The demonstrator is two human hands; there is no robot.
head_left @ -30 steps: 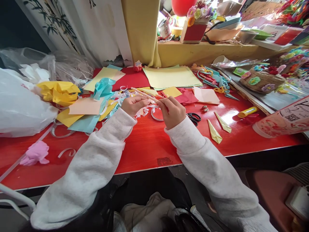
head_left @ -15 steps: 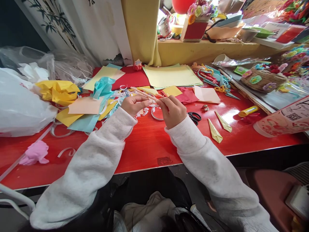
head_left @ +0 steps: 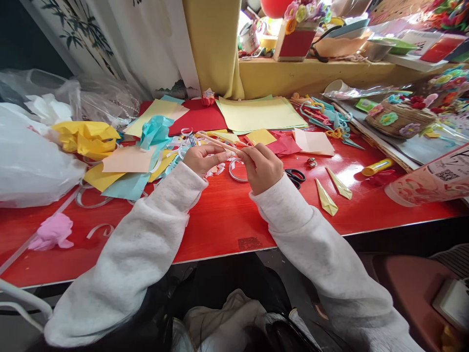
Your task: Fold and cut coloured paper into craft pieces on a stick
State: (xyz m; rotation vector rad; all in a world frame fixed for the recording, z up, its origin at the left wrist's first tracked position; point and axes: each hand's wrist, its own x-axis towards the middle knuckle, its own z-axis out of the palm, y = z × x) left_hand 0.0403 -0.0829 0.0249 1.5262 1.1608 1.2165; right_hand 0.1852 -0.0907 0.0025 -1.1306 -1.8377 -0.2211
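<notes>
Above the red table (head_left: 223, 220), both hands pinch a narrow, pale pink folded paper (head_left: 219, 142) between them. My left hand (head_left: 203, 160) is closed on its near part, thumb against fingertips. Opposite it, my right hand (head_left: 263, 167) has its fingers bent and pressed on the other side of the same paper. The fingers cover part of the folds. Just beneath the hands lie a ring-shaped roll of tape (head_left: 239, 172) and curly paper scraps (head_left: 217, 170). Black-handled scissors (head_left: 295, 177) rest beside my right hand, partly hidden by it.
To the right lie two folded pale yellow paper pieces (head_left: 327, 197), a yellow tube (head_left: 376, 167) and a pink patterned cup (head_left: 428, 181). Paper sheets (head_left: 262, 113) are stacked at the back. Leftward are a crumpled pink paper (head_left: 53, 231), coloured papers (head_left: 128, 160) and a white plastic bag (head_left: 32, 156).
</notes>
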